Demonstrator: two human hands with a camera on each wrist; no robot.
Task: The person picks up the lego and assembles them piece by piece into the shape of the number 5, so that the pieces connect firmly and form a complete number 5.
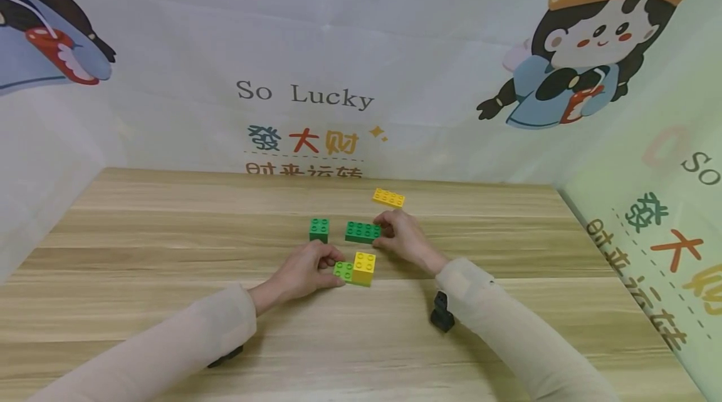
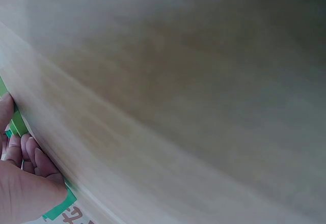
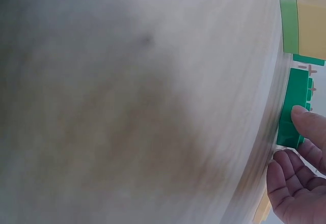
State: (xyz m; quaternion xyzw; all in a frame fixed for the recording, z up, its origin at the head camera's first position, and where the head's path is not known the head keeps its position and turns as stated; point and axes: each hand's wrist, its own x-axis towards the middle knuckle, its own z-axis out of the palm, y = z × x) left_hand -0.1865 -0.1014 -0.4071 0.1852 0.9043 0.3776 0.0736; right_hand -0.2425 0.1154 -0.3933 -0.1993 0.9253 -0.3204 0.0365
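In the head view, my left hand pinches the left end of a light green brick between thumb and fingers. A square yellow brick sits on top of that brick's right end. Behind them, my right hand grips the right end of a long dark green brick. The right wrist view shows the thumb on the side of this dark green brick. A square green brick stands just beyond the left hand, untouched.
A flat yellow brick lies farther back, beyond the right hand. The wooden table meets a printed white cloth at its back and right. Dark wrist-worn devices show under both sleeves.
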